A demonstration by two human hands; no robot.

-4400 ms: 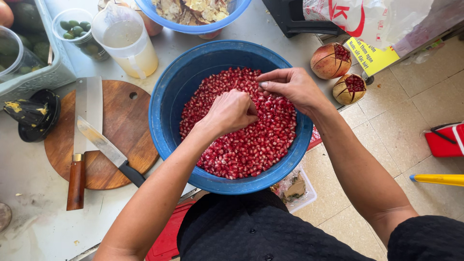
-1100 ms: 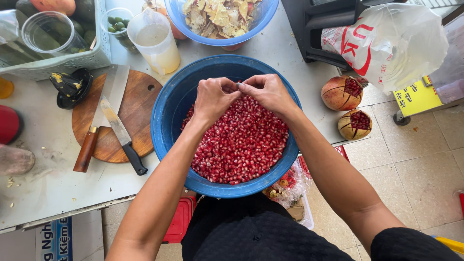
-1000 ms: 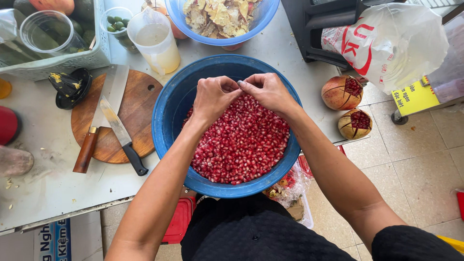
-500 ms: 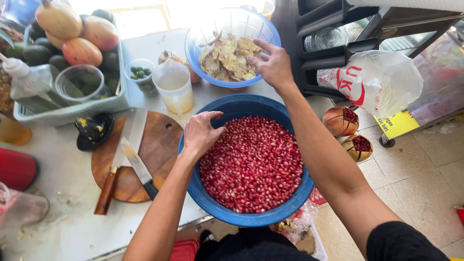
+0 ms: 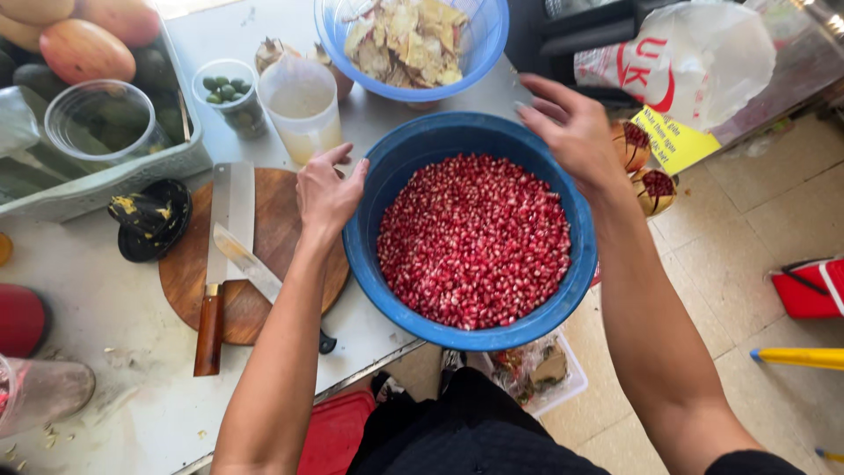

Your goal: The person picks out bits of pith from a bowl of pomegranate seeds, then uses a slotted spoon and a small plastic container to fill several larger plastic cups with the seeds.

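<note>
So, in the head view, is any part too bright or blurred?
Head view: the blue bowl of pomegranate seeds is sharp and evenly lit; the top left corner by the fruits is overexposed; the right hand looks slightly soft.

on my round wooden board (image 5: 281,237): cleaver (image 5: 224,237) and a slimmer knife (image 5: 255,273) crossing it | behind it my plastic cup of pale juice (image 5: 303,110) and small tub of green fruits (image 5: 230,92) | far side: blue basin of dry peels (image 5: 413,40) | grey tray of mangoes (image 5: 88,53), clear cup (image 5: 97,123) | floor side: two cut pomegranates (image 5: 646,167), white bag (image 5: 694,57)
</note>
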